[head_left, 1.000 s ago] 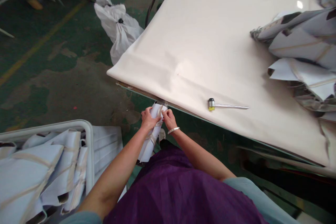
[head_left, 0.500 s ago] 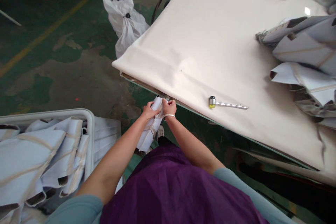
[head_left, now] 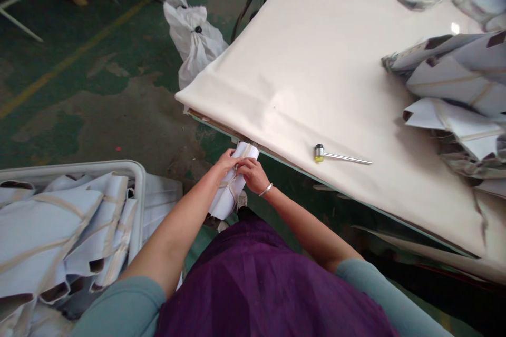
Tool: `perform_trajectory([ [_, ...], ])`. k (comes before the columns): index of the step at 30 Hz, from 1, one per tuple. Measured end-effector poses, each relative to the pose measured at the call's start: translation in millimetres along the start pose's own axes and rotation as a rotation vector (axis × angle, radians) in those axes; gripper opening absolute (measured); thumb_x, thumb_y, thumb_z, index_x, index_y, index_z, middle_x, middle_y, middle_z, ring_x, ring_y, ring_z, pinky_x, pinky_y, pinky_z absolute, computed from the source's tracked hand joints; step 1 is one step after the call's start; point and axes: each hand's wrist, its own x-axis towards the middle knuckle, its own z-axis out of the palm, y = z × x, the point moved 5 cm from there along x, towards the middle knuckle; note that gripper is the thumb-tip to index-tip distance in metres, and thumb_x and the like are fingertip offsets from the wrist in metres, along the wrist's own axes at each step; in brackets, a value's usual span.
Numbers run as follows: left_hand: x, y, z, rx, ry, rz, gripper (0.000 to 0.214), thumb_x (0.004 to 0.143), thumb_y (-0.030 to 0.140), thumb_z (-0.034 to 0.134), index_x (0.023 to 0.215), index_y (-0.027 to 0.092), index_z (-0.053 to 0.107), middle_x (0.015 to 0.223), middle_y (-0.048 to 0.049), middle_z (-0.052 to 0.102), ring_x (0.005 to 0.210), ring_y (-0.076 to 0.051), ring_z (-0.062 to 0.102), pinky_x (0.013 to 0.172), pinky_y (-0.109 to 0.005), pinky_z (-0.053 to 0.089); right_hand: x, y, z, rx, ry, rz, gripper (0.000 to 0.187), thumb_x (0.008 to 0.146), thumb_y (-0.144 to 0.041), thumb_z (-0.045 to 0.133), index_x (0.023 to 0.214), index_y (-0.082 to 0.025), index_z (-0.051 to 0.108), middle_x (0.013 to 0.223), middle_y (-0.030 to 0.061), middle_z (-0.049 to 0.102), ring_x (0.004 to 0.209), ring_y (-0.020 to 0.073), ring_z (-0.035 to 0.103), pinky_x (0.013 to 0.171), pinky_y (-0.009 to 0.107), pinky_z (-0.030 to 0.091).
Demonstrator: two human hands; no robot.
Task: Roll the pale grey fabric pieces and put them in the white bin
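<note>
In front of me, just below the table's edge, is a white rolled bundle (head_left: 225, 201) bound with beige cloth strips (head_left: 230, 183). It is held tilted, its far end close to the edge. My left hand (head_left: 227, 162) grips its left side, thumb lying across the top. From the right, my right hand (head_left: 254, 175) reaches over the bundle, fingers bent together at the strips where they cross. The fingertips partly hide the crossing, and the strip between them shows only in part.
A small hammer (head_left: 319, 152) lies on the pale-covered table (head_left: 340, 89). Strapped white bundles (head_left: 454, 84) are piled at the table's right. To my left, a white bin (head_left: 138, 168) holds several similar bundles. A tied white sack (head_left: 201, 42) stands beyond the table's corner.
My right hand has moved back from the bundle's far end to the strips' crossing, its wrist swinging right. My left hand keeps hold of the bundle. The view has shifted slightly.
</note>
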Motion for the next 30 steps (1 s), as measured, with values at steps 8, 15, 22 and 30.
perform_trajectory([
  [8,-5.3,-3.3,-6.5,0.040,-0.008,0.085,0.056,0.068,0.029,0.075,0.119,0.013,0.059,0.106,-0.0106,0.067,0.092,-0.021,0.063,0.082,-0.031,0.050,-31.6,-23.4,11.2,-0.086,-0.142,-0.112,0.042,0.089,-0.011,0.050,0.126,-0.028,0.059,0.126,0.0059,0.062,0.127,0.0204,0.045,0.111,0.042,0.027],
  [15,-27.1,-11.9,-27.9,0.287,-0.061,0.220,0.081,0.064,0.026,0.077,0.138,0.015,0.047,0.130,-0.0123,0.060,0.112,-0.025,0.059,0.098,-0.033,0.046,-43.7,-15.9,20.8,-0.167,-0.213,-0.151,0.049,0.091,-0.013,0.047,0.139,-0.023,0.046,0.139,0.0110,0.052,0.136,0.0221,0.038,0.116,0.046,0.023],
  [22,-24.8,-9.4,-27.5,0.368,-0.033,0.264,0.068,0.067,0.023,0.072,0.132,0.015,0.054,0.117,-0.0108,0.067,0.101,-0.024,0.063,0.092,-0.033,0.048,-30.3,-26.1,9.0,-0.081,-0.152,-0.103,0.043,0.087,-0.007,0.049,0.126,-0.023,0.058,0.127,0.0091,0.060,0.123,0.0212,0.047,0.109,0.044,0.031],
  [30,-27.3,-12.4,-29.1,0.360,-0.005,0.235,0.067,0.068,0.020,0.069,0.133,0.014,0.054,0.118,-0.0124,0.067,0.099,-0.023,0.063,0.091,-0.033,0.048,-17.4,-40.5,12.5,0.038,-0.180,-0.002,0.037,0.082,-0.004,0.050,0.107,-0.024,0.067,0.115,0.0047,0.064,0.116,0.0214,0.048,0.100,0.041,0.036],
])
